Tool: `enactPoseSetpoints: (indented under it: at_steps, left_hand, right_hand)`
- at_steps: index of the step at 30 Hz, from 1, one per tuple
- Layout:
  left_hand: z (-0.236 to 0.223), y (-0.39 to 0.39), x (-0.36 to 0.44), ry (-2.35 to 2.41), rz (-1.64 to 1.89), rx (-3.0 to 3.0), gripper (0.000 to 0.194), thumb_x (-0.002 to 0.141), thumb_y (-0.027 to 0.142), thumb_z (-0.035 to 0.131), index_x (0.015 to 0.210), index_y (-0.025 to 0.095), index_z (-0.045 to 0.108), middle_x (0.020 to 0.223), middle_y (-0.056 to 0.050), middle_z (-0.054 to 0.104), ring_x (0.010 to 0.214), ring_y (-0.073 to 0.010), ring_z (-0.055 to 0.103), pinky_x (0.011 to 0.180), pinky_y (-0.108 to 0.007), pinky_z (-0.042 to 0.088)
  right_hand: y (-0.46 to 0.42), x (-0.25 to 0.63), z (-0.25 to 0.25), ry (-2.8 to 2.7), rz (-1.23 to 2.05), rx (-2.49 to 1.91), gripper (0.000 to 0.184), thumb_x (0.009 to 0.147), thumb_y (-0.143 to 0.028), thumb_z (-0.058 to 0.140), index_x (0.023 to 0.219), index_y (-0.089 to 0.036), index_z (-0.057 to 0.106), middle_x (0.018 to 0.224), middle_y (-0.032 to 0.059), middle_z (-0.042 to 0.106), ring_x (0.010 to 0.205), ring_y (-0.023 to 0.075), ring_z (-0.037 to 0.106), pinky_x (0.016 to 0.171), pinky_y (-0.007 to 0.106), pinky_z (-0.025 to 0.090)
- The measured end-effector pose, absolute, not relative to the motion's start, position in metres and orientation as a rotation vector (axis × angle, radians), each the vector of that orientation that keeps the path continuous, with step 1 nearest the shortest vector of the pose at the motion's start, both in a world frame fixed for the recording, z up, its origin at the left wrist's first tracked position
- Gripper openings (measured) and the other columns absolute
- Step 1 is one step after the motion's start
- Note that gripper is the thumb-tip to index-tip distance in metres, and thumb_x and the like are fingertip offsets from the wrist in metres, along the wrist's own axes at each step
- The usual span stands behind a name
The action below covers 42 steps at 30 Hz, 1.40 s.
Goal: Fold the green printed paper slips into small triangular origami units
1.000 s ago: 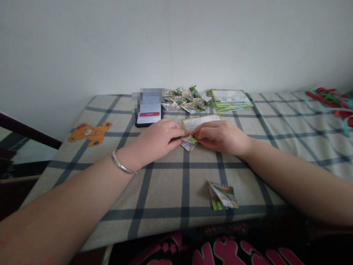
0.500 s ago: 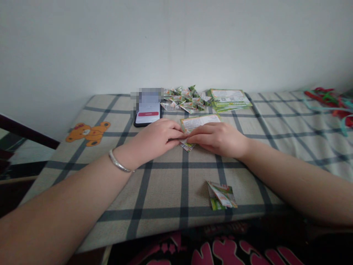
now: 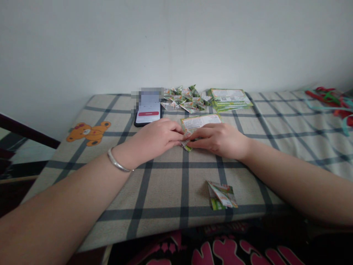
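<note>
Between my two hands is a small folded paper piece [image 3: 186, 144], printed in green, white and orange, mostly covered by fingers. My left hand [image 3: 162, 135] grips its left side with fingertips close together. From the right, my right hand [image 3: 217, 139] pinches the same piece. Just behind the fingers lies a flat printed leaflet [image 3: 200, 120], partly hidden by my right hand. Nearer to me on the cloth rests another folded paper piece [image 3: 222, 195], which neither hand touches.
A checked tablecloth [image 3: 162, 184] covers the table. Along the back are a phone [image 3: 148, 114], a pile of folded paper pieces [image 3: 187, 99] and a stack of leaflets [image 3: 230, 98]. Coloured ribbons [image 3: 331, 101] lie far right; a bear picture [image 3: 88, 133] is at left.
My fingers have shifted slightly on the folded paper piece, and a bit more of it shows between them. The other things stay where they were.
</note>
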<state>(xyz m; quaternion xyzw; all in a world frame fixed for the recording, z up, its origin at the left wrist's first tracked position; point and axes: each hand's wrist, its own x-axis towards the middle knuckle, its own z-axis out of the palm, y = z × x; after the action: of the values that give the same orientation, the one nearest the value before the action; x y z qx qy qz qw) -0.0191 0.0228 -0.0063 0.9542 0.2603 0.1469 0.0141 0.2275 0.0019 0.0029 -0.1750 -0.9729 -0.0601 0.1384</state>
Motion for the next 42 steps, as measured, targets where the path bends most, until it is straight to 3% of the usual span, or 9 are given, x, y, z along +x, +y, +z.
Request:
enactPoseSetpoints:
  at_steps: [10,20,25,34,39,42]
  left_hand:
    - [-0.001,0.02,-0.018,0.783,0.41,3.085,0.025,0.096,0.023,0.049,0.1,0.021,0.074,0.104,-0.005,0.071,0.097,-0.0209,0.062,0.086,-0.036,0.051]
    - [0.004,0.021,-0.021,0.76,0.344,3.066,0.024,0.095,0.026,0.051,0.102,0.022,0.074,0.11,-0.003,0.073,0.105,-0.0198,0.064,0.093,-0.035,0.05]
    - [0.005,0.02,-0.019,0.748,0.285,3.122,0.026,0.096,0.024,0.049,0.103,0.019,0.073,0.11,-0.005,0.073,0.103,-0.0208,0.064,0.091,-0.036,0.05]
    - [0.012,0.015,-0.021,0.778,0.167,3.13,0.023,0.095,0.023,0.051,0.102,0.017,0.072,0.111,-0.005,0.072,0.103,-0.0222,0.065,0.092,-0.038,0.05]
    - [0.011,0.016,-0.021,0.796,0.197,3.104,0.023,0.094,0.023,0.052,0.101,0.017,0.073,0.111,-0.006,0.072,0.103,-0.0214,0.065,0.092,-0.037,0.05]
    - [0.011,0.015,-0.019,0.809,0.19,3.112,0.02,0.093,0.022,0.055,0.097,0.019,0.074,0.11,-0.005,0.072,0.102,-0.0211,0.065,0.092,-0.036,0.05]
  right_hand:
    - [-0.003,0.225,0.007,-2.876,-0.204,-0.553,0.03,0.098,-0.019,0.048,0.12,-0.02,0.068,0.124,0.0071,0.068,0.103,0.0214,0.066,0.08,0.035,0.053]
    - [-0.009,0.225,0.007,-2.909,-0.311,-0.637,0.029,0.097,-0.019,0.048,0.119,-0.022,0.067,0.115,0.0056,0.071,0.099,0.0206,0.065,0.073,0.032,0.049]
    - [-0.008,0.226,0.007,-2.912,-0.246,-0.645,0.027,0.097,-0.018,0.047,0.112,-0.02,0.07,0.11,0.0061,0.071,0.099,0.0209,0.064,0.074,0.032,0.048]
    - [-0.007,0.225,0.008,-2.957,-0.259,-0.762,0.022,0.095,-0.015,0.048,0.096,-0.016,0.07,0.091,0.0071,0.068,0.08,0.0174,0.061,0.066,0.03,0.043]
    - [-0.006,0.221,0.002,-2.878,-0.266,-0.727,0.027,0.095,-0.013,0.043,0.106,-0.013,0.068,0.115,0.0107,0.069,0.096,0.0203,0.063,0.08,0.032,0.048]
    - [-0.006,0.218,-0.002,-2.842,-0.292,-0.807,0.028,0.094,-0.015,0.042,0.108,-0.012,0.067,0.114,0.0114,0.071,0.095,0.0215,0.063,0.082,0.034,0.047]
